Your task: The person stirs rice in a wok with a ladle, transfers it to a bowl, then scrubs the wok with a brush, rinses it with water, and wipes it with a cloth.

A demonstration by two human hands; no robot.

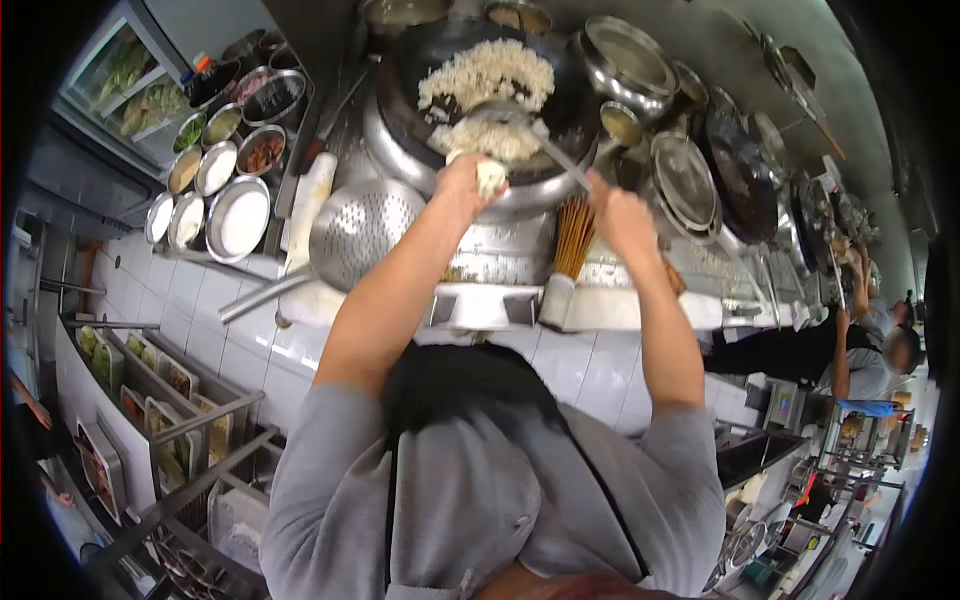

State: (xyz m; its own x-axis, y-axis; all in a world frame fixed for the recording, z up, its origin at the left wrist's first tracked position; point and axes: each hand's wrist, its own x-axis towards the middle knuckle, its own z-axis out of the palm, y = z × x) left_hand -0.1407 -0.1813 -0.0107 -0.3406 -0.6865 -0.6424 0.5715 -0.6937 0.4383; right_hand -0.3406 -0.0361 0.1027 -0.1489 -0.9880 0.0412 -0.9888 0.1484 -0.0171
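Observation:
A large dark wok holds loose white rice. At the wok's near edge, my left hand is closed on a pale folded cloth. The fingers of my right hand are wrapped round the handle of a metal ladle, whose bowl lies on the rice nearest me. Below and between my hands, a bundle of thin brown sticks stands by the stove's front. A perforated metal strainer is beside my left forearm.
Metal bowls of ingredients stand at the left. Pots and a lidded pan line the right side of the stove. Other people work at far right; another person's hand shows at far left. Food trays stand lower left.

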